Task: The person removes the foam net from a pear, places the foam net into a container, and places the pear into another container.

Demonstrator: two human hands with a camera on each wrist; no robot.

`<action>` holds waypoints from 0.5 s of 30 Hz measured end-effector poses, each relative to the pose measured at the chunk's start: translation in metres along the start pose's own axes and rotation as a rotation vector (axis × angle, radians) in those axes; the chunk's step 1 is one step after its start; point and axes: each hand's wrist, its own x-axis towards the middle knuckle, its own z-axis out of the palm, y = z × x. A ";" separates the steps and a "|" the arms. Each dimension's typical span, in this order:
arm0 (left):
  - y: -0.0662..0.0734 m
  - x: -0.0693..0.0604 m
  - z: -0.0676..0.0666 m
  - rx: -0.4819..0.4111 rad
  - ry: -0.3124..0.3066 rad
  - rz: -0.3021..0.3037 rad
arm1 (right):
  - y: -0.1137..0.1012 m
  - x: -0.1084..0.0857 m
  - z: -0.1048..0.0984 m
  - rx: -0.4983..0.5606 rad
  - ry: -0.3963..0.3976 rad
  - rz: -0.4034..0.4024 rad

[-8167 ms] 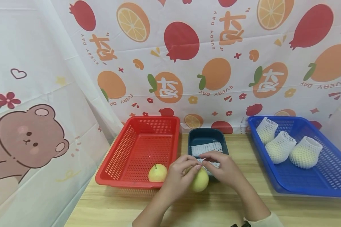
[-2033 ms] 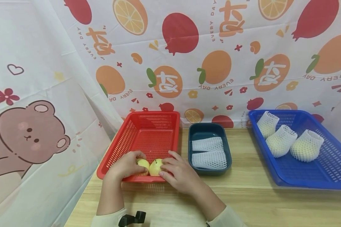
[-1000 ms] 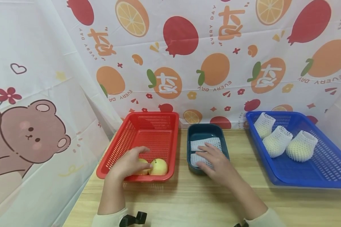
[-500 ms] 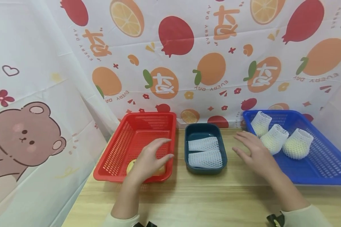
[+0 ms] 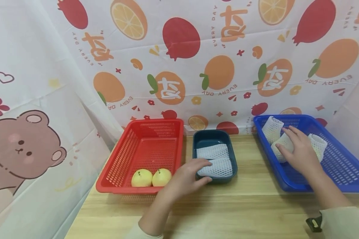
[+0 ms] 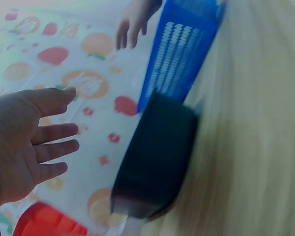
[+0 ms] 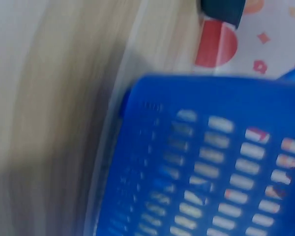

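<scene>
My left hand (image 5: 186, 179) hovers by the near left edge of the dark green tray (image 5: 234, 167), its fingers loosely bent and holding nothing; the left wrist view shows this hand (image 6: 34, 142) with spread fingers. Two white foam nets (image 5: 216, 167) lie flat in the tray. My right hand (image 5: 303, 154) is over the blue basket (image 5: 290, 184), fingers spread above a netted fruit (image 5: 279, 149); whether it touches the net cannot be told. Two more netted fruits, one (image 5: 271, 129) behind and one (image 5: 318, 144) partly hidden by the hand, lie in that basket.
On the left stands a red basket (image 5: 140, 190) with two yellow-green pears (image 5: 142, 178) side by side at its near end. A fruit-print cloth (image 5: 191, 79) hangs behind the wooden table (image 5: 227, 212).
Both pears now lie in the red basket, uncovered. My left hand has moved right from them to the tray. My right hand has passed over the tray and into the blue basket's area.
</scene>
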 end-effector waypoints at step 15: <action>0.055 0.062 0.076 0.138 -0.215 0.231 | 0.050 0.017 -0.005 0.121 -0.348 0.421</action>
